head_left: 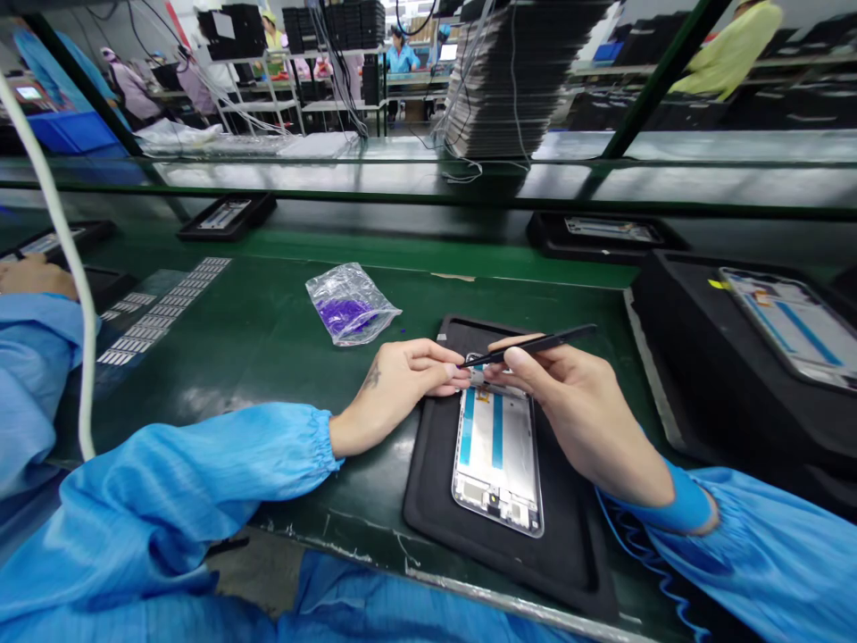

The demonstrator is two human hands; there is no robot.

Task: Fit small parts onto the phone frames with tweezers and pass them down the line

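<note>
Clock read with 12 as the far side of the table (268, 348). Silver phone frame (519, 438) lay in a black tray (433, 473), long axis running roughly 11:30 to 5:30, far end beneath the hands. Left hand (395, 384) came in from 9 o'clock, thumb and fingertips drawn together at the frame's 11 o'clock corner; whether a tiny piece sat between them could not be made out. Right hand (582, 402) came from 4 o'clock, pinching black tweezers (553, 340), tips pointing toward 9 and meeting the left fingertips. Right was the nearer, its fingers over the frame's far end; contact with the frame could not be told. Clear bag (352, 304) of purple bits lay at 10–11 o'clock from the left hand, well apart from the frame.
</note>
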